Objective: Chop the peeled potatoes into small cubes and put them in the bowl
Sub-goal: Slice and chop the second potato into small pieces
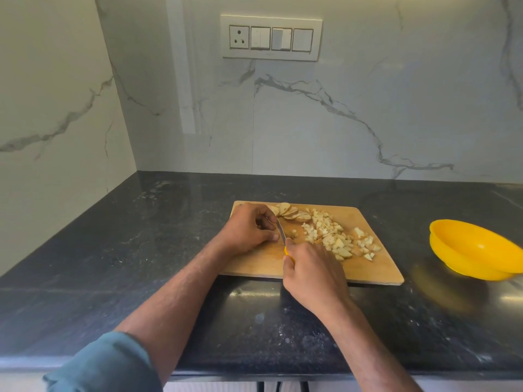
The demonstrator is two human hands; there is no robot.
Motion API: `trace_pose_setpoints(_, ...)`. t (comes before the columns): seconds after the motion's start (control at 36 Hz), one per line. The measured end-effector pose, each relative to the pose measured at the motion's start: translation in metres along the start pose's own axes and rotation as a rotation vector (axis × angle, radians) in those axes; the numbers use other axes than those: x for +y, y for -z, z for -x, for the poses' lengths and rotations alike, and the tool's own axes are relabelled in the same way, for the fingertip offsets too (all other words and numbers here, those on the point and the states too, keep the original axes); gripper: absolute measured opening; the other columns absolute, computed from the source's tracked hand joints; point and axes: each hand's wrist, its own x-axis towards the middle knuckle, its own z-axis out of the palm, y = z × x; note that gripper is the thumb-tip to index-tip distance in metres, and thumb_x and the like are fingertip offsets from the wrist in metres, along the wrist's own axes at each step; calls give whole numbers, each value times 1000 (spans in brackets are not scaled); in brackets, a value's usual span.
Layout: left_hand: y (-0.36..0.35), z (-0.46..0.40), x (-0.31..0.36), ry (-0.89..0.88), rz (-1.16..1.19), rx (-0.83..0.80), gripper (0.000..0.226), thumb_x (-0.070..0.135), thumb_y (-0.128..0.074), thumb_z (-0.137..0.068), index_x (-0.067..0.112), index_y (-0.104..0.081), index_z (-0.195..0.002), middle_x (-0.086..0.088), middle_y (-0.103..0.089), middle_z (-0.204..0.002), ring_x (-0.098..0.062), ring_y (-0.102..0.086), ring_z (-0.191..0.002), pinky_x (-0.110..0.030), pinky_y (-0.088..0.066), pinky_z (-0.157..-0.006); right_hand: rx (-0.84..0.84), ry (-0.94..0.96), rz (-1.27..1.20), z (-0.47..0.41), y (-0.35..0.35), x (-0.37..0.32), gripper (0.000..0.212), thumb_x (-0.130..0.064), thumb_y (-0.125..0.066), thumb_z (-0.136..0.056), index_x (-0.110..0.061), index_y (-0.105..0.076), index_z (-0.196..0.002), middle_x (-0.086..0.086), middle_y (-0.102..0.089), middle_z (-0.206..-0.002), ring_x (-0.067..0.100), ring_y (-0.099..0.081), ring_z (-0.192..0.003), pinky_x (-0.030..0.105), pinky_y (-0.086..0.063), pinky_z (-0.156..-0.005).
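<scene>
A wooden cutting board lies on the dark countertop. Several potato slices fan out at its far edge, and a heap of small potato cubes covers its right half. My left hand curls over something on the board's left part; what it holds is hidden under the fingers. My right hand grips the yellow handle of a knife, whose blade points away from me and sits against my left fingers. The yellow bowl stands to the right of the board, apart from it, tilted and with nothing in it.
The black stone countertop runs into a corner at the left, with marble walls behind and to the left. A switch panel is mounted on the back wall. The counter's front edge is close to me.
</scene>
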Motion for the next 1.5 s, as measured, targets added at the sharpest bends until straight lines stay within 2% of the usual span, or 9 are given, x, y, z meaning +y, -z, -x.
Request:
trace_pose_setpoints(0.17,-2,2,-1,-80,-20,-49,32,1,-83,-79,25,-75,-98,-1,-73,-85,-14,-69,-84,-29,-58,-85,-52,-26,10,-10,-2,-3,24,-21,-51,-99,-18,-68,-116,-9,-53,-75,5,-47,-60,22,-33,-51)
trace_pose_setpoints(0.36,-3,2,0,-92,-61,-99,24,3,-79,-85,21,-80,-101,-1,-74,-97,-21,-66,-93,-31,-53,-85,-107,-15,-33,-1,5,0,25,-19,-50,-100,-16,-67,-118,-9,-56,-79,2,-46,-59,17,-27,-47)
trace_pose_setpoints(0.5,-3,2,-1,-85,-58,-97,23,6,-80,-85,22,-80,-102,-4,-73,-98,-18,-66,-94,-28,-53,-86,-132,9,-66,16,16,2,39,-21,-50,-101,-19,-57,-140,-4,-64,-100,-1,-39,-56,14,-22,-47)
trace_pose_setpoints(0.81,3,4,1,-7,-14,-55,33,9,-86,-79,29,-77,-103,2,-75,-90,-12,-71,-88,-24,-58,-86,-66,-32,-178,35,43,23,36,-24,-57,-96,-19,-65,-130,-13,-49,-58,4,-43,-42,16,-35,-44)
trace_pose_setpoints(0.89,3,4,2,28,-14,-26,37,10,-87,-79,21,-76,-112,5,-76,-89,-8,-72,-86,-21,-56,-85,-8,-25,-239,27,33,16,39,-22,-57,-97,-19,-61,-136,-16,-59,-76,0,-40,-43,9,-35,-46)
trace_pose_setpoints(1.0,1,5,2,50,19,-5,41,8,-88,-76,17,-73,-113,4,-78,-85,-7,-73,-82,-22,-57,-84,50,-42,-239,16,8,11,41,-26,-55,-98,-17,-59,-138,0,-74,-86,-2,-33,-48,10,-27,-44)
trace_pose_setpoints(1.11,2,4,1,65,53,10,40,4,-88,-74,13,-68,-107,0,-78,-82,-9,-75,-80,-25,-58,-84,73,-7,-186,10,-2,6,40,-27,-54,-98,-18,-61,-137,-1,-76,-101,5,-51,-65,11,-29,-54)
trace_pose_setpoints(1.33,3,4,0,74,57,14,36,3,-89,-73,11,-68,-101,-1,-78,-80,-8,-74,-77,-23,-59,-81,74,25,-75,10,-8,5,42,-27,-54,-98,-21,-60,-138,1,-76,-99,16,-65,-75,16,-31,-57)
trace_pose_setpoints(1.5,2,3,2,89,50,18,34,2,-89,-73,10,-69,-99,-1,-78,-80,-8,-74,-76,-24,-60,-79,50,23,-55,10,-8,2,42,-28,-51,-100,-21,-56,-141,-3,-74,-105,12,-65,-80,8,-22,-48)
